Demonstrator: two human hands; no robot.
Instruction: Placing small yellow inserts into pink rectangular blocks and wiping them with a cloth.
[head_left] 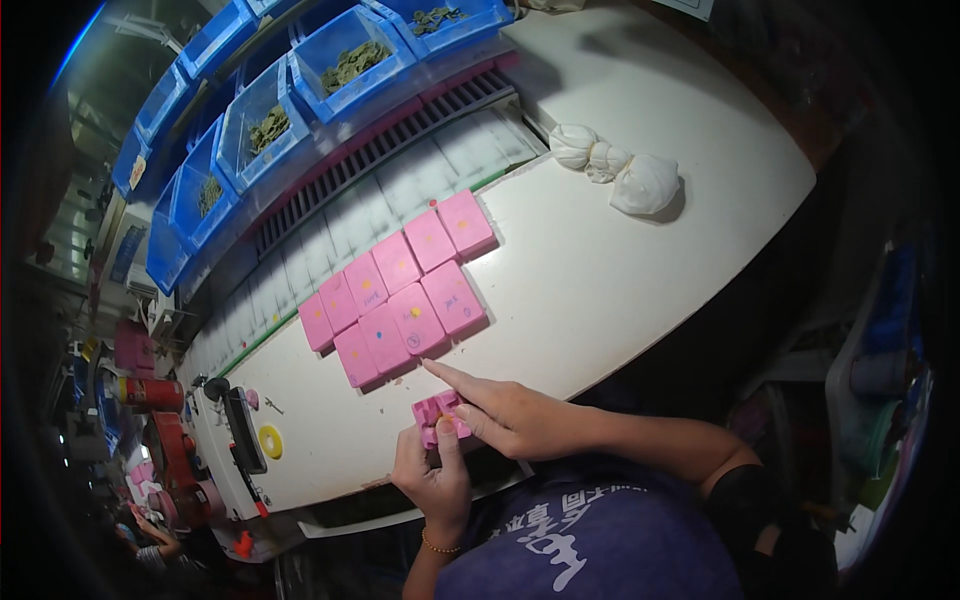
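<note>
A small pink notched block (427,410), probably of a mould kind though I cannot be sure, is held over the near edge of the table. My left hand (437,478) grips it from below, its thumb pressed against the near side. From the right comes my right hand (530,415), with the thumb against the same block and the index finger stretched out beyond it. That fingertip lies close to the front edge of two rows of flat pink square blocks (458,297), some marked with coloured dots and pen marks. The right hand's other fingers are mostly hidden.
Blue bins (232,130) holding dried green leaves stand behind a dark slotted rail (380,150). A knotted white cloth bundle (640,185) rests at the right of the white table (600,290). At left are a yellow tape ring (270,441) and a black tray-like object (243,430).
</note>
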